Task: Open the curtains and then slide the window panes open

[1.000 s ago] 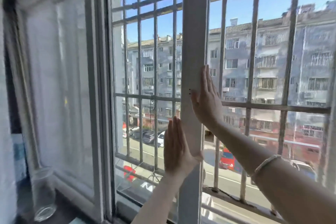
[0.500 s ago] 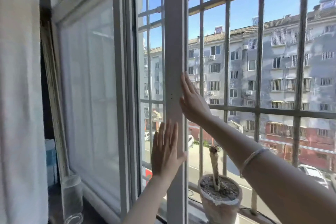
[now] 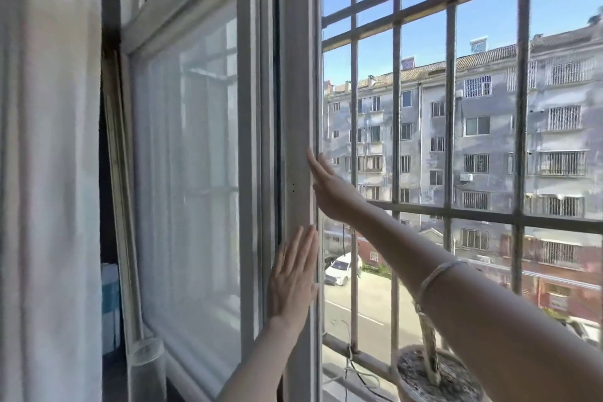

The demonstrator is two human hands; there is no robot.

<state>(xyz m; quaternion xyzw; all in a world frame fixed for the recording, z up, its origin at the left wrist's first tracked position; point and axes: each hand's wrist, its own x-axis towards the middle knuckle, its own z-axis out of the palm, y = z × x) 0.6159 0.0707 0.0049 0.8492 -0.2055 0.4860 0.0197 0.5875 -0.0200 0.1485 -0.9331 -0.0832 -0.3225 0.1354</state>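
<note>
Two flat hands pressed on the pane's frame.

The left hand [image 3: 293,277] lay low on the pane [image 3: 298,91] stile, fingers [image 3: 301,248] straight and together; the right hand [image 3: 329,188] met its edge higher up, fingers extended. The curtain [image 3: 49,173] hung at far left; bars [image 3: 450,108] stood outside.

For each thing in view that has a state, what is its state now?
White fabric curtain: drawn aside at left.
White-framed sliding window pane: slid left, opening at right.
Left hand: flat, fingers straight, on frame.
Right hand: flat against frame edge.
Clear glass jar: upright.
</note>
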